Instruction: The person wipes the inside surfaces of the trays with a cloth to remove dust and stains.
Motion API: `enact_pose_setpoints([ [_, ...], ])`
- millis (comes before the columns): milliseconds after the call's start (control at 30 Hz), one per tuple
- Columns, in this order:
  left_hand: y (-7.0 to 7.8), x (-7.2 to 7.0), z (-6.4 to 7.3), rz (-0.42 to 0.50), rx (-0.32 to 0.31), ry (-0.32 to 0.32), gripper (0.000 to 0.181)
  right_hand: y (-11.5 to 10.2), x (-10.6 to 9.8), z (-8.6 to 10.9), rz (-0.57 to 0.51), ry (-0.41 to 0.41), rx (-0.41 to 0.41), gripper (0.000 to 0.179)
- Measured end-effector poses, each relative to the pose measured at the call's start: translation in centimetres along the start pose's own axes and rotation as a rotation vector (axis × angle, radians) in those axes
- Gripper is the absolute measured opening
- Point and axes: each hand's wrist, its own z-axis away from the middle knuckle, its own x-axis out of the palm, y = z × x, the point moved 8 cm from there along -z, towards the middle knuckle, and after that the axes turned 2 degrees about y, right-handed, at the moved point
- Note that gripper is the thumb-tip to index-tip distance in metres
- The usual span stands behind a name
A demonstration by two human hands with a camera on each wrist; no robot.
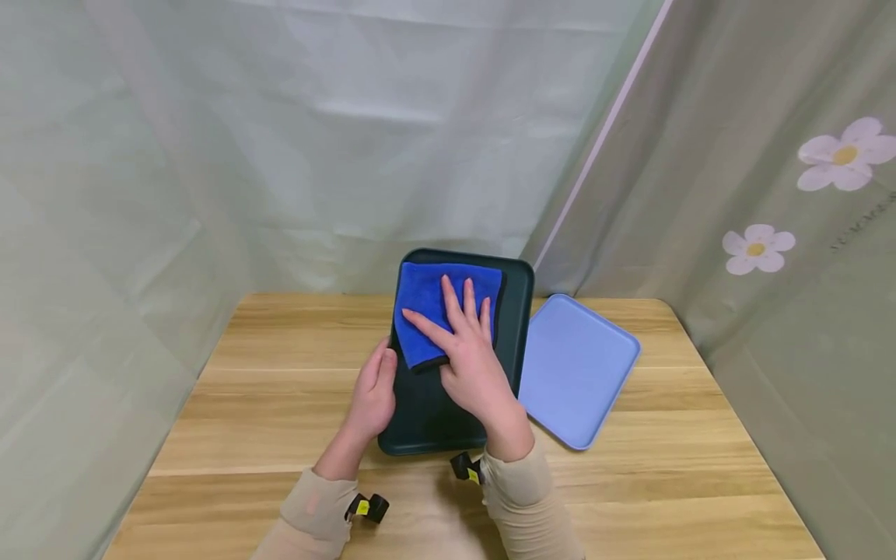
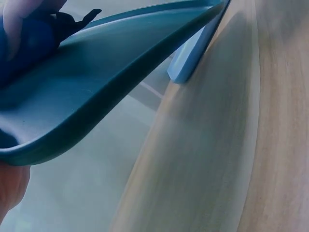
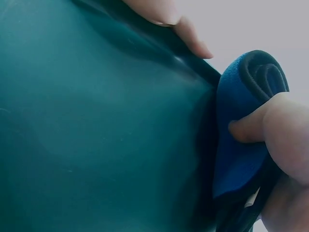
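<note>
A dark green rectangular tray (image 1: 434, 416) is held up off the table, tilted towards me. My left hand (image 1: 372, 393) grips its left edge, thumb along the rim and the other fingers hidden behind. Across the upper part of the tray lies a folded blue cloth (image 1: 423, 284) with black edging. My right hand (image 1: 472, 362) presses this cloth against the tray, its fingers straight and spread. In the right wrist view the thumb (image 3: 248, 126) rests against the cloth's side, and part of the cloth curls up into a roll.
A light blue tray (image 1: 577, 373) lies on the wooden table (image 1: 266, 420) to the right, partly covered by the dark green one in the head view. Pale curtains (image 1: 350, 140) hang behind and at both sides of the table.
</note>
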Motion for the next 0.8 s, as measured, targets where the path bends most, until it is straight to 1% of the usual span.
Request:
enact_pose_setpoints([
  [200,0.0,-0.1,0.0,-0.01,0.007,0.003,0.05,0.2,-0.2,0.0,-0.017,-0.005,0.013,0.096],
  [433,-0.1,-0.2,0.1,-0.039,-0.011,0.035,0.051,0.6,-0.4,0.0,0.007,0.004,0.02,0.096],
  [667,-0.2,-0.2,0.2,0.007,-0.048,0.008,0.054,1.1,-1.2,0.2,0.005,0.054,0.026,0.099],
  [800,-0.4,-0.4,0.2,0.023,-0.065,0.005,0.054,1.5,-1.4,0.3,0.006,0.072,0.039,0.101],
])
